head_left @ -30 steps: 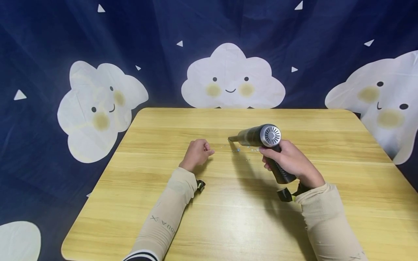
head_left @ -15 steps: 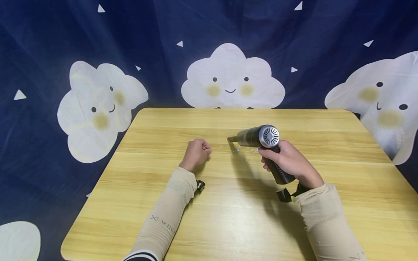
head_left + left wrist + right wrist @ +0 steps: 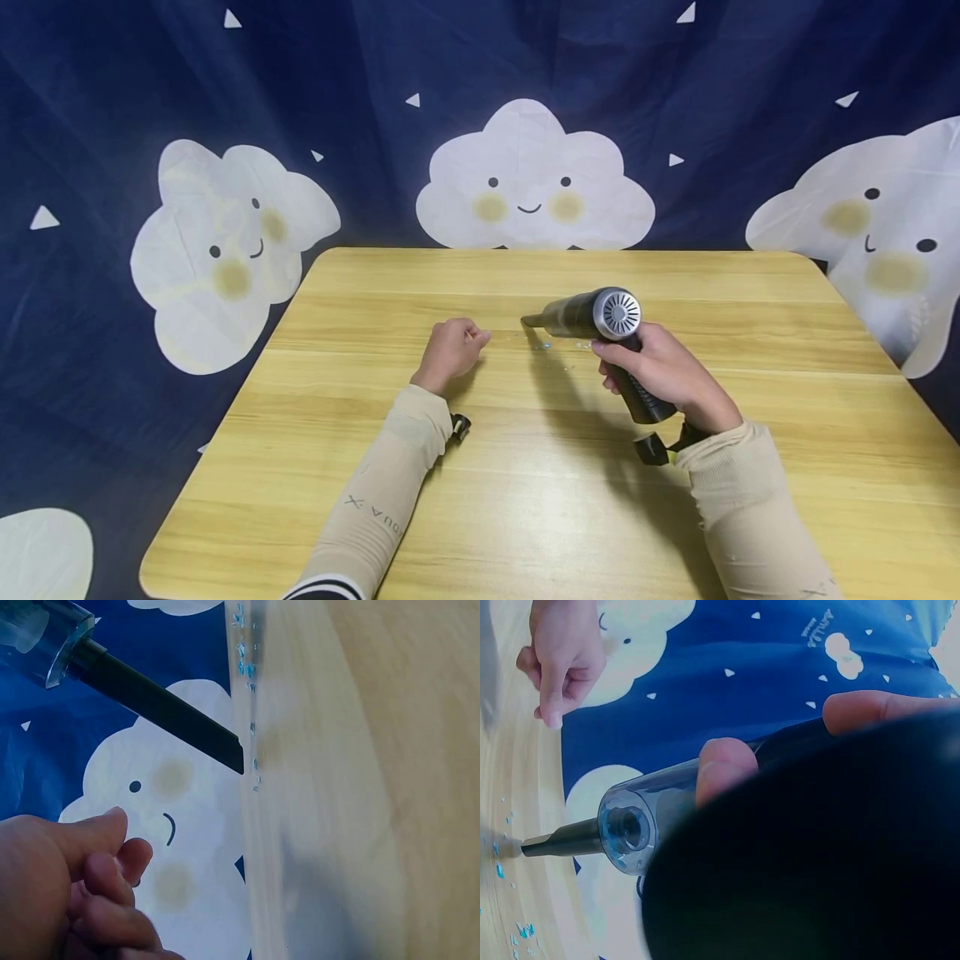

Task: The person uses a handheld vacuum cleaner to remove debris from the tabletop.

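Note:
My right hand [image 3: 663, 367] grips the black handle of a handheld vacuum cleaner [image 3: 581, 314], which has a silver vented end and a clear dust cup. Its narrow black nozzle [image 3: 161, 709] points left and down, its tip close to the tabletop; I cannot tell if it touches. Small blue and whitish scraps [image 3: 500, 871] lie scattered under and around the nozzle. Left of them, my left hand [image 3: 452, 354] hovers low over the table, fingers loosely curled and nothing in it. In the right wrist view, a large dark shape hides most of the vacuum's body.
The wood-grain table [image 3: 525, 500] has rounded corners and fills the lower part of the head view. Behind it hangs a dark blue curtain [image 3: 360, 125] printed with white clouds and triangles. Each wrist carries a small black camera [image 3: 651, 450].
The vacuum cleaner and my right hand have shifted very slightly left. My left hand's fingers and thumb have moved a little, while the hand stays in place.

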The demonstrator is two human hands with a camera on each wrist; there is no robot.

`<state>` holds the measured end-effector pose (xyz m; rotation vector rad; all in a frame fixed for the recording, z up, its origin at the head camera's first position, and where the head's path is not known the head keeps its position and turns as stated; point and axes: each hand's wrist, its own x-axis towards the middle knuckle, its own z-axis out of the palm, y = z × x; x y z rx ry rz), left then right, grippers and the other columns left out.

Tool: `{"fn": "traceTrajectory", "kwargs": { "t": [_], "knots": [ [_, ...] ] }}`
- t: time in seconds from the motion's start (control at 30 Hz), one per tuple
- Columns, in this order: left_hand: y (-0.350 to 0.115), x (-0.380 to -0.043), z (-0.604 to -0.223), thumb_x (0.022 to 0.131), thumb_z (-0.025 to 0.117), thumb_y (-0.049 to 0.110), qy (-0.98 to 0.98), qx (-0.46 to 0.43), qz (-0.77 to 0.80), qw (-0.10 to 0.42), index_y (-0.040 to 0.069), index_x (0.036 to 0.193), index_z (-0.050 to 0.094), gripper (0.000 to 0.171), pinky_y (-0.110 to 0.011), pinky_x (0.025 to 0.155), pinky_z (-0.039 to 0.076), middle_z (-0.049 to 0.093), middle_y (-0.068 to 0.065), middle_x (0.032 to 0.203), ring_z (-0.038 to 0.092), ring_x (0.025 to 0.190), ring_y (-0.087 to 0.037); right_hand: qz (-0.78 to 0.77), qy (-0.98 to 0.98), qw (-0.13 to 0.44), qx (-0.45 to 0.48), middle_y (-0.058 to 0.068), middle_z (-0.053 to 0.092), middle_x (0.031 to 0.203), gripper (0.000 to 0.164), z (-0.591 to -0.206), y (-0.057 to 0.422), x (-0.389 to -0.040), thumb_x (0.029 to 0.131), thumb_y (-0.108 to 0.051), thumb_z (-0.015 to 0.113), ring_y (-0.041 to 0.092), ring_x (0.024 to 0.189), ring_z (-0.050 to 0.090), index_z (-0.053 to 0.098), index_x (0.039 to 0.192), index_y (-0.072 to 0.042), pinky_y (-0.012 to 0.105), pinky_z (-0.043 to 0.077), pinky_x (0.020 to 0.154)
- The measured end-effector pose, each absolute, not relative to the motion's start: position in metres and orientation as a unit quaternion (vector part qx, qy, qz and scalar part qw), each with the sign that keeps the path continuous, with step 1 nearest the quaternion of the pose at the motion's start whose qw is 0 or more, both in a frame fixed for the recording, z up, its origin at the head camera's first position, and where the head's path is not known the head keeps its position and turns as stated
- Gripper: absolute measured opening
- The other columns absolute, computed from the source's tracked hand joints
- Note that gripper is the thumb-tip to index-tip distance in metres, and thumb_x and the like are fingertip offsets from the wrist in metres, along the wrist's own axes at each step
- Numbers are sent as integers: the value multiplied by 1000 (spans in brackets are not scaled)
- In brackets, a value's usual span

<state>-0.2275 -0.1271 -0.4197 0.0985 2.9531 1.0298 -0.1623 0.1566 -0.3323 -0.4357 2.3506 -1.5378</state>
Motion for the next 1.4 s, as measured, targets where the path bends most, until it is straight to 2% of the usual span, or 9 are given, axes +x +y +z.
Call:
{"fn": "traceTrajectory", "kwargs": {
  "t": [0.23,0.5,0.87,1.4],
  "knots": [
    [-127,-227,-419,93,61,31,942,35,332,3,9,82,64,24,-36,65,50,62,-4,66,56,61,-18,-534,818,152,-151,24,61,80,30,-334,156,-162,95,-20,56,26,62,63,52,110,6,36,55,56],
    [-130,-226,-418,92,62,30,939,38,342,2,10,82,64,23,-35,63,49,62,-3,64,56,57,-18,-534,818,154,-151,22,61,79,29,-334,156,-163,95,-19,56,29,62,63,52,111,6,36,55,56],
    [-131,-226,-417,93,61,32,940,34,340,8,9,86,64,24,-35,62,49,61,-3,64,54,55,-18,-535,816,156,-155,12,61,75,32,-331,155,-161,95,-19,57,25,62,63,52,110,8,35,55,56],
    [-133,-226,-417,93,62,31,938,32,345,6,10,84,64,23,-34,62,48,61,-3,64,55,56,-18,-538,813,152,-165,18,61,76,31,-331,155,-161,95,-18,56,25,61,63,52,112,7,35,55,56]
  ]
}}
